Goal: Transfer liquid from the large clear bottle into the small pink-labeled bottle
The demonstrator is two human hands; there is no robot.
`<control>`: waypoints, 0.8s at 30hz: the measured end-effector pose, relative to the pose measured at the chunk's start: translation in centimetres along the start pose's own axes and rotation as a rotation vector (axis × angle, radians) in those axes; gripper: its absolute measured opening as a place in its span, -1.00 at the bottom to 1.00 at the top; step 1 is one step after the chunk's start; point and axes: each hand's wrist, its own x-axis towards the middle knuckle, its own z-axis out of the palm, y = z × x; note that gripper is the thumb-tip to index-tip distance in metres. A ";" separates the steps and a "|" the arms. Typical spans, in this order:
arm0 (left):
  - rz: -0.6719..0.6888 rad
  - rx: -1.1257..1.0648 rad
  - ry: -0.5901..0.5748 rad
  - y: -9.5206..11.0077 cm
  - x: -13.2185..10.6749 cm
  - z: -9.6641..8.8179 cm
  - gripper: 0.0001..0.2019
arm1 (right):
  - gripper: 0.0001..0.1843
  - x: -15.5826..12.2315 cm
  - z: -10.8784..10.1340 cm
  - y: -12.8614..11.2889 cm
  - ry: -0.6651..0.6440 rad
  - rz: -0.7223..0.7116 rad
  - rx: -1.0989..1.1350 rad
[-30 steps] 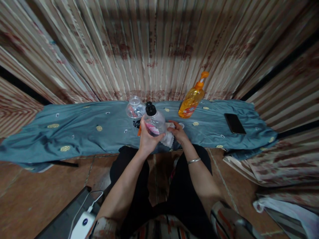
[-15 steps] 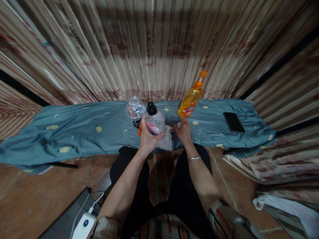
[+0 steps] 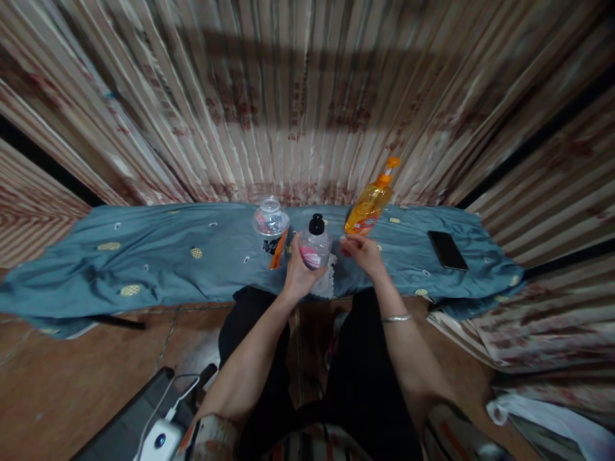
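My left hand (image 3: 302, 276) is wrapped round a clear bottle (image 3: 323, 246) with a black cap and a pink label, held upright. Under and beside that bottle lies a pale cloth (image 3: 325, 285) with a scalloped edge. To the right, my right hand (image 3: 366, 253) has its fingers pinched together. A small whitish thing shows at its fingertips, too small to name. Just beyond this hand stands a pump bottle of orange-yellow liquid (image 3: 369, 208). Left of my left hand is an open-necked clear plastic bottle (image 3: 270, 221) with a black and orange label.
A blue-green patterned cloth (image 3: 158, 256) covers the long narrow table. Towards its right end lies a black phone (image 3: 447, 250). Pleated curtains (image 3: 298, 96) hang right behind the table. Low on the left, a white power bank (image 3: 161, 440) with a cable rests on a dark surface.
The view has shifted a little. My right hand has drawn away from the cloth to the right, its fingers now pinched. My left hand still holds the black-capped bottle.
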 end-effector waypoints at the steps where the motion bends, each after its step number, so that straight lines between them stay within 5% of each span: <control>1: -0.007 -0.004 -0.005 0.1 0.0 0.1 0.28 | -0.52 0.1 -0.3 -1.1 -0.030 -0.019 -0.015; 4: -0.016 -0.026 -0.017 0.3 0.0 0.5 0.26 | -0.60 0.1 -1.1 -4.9 -0.092 -0.099 -0.070; 7: -0.022 -0.037 -0.035 0.4 0.0 0.7 0.27 | -0.46 -0.2 -1.9 -8.1 -0.131 -0.166 -0.110; 12: -0.002 -0.046 -0.040 0.2 0.0 0.9 0.27 | -0.47 -0.7 -2.5 -9.9 -0.175 -0.213 -0.172; 18: -0.002 -0.023 -0.027 -0.1 0.1 0.9 0.25 | -0.59 -0.2 -2.3 -6.5 -0.183 -0.153 -0.298; 24: 0.012 -0.005 -0.004 -0.2 0.5 0.5 0.29 | -0.48 -1.0 -1.1 -0.7 -0.131 -0.018 -0.436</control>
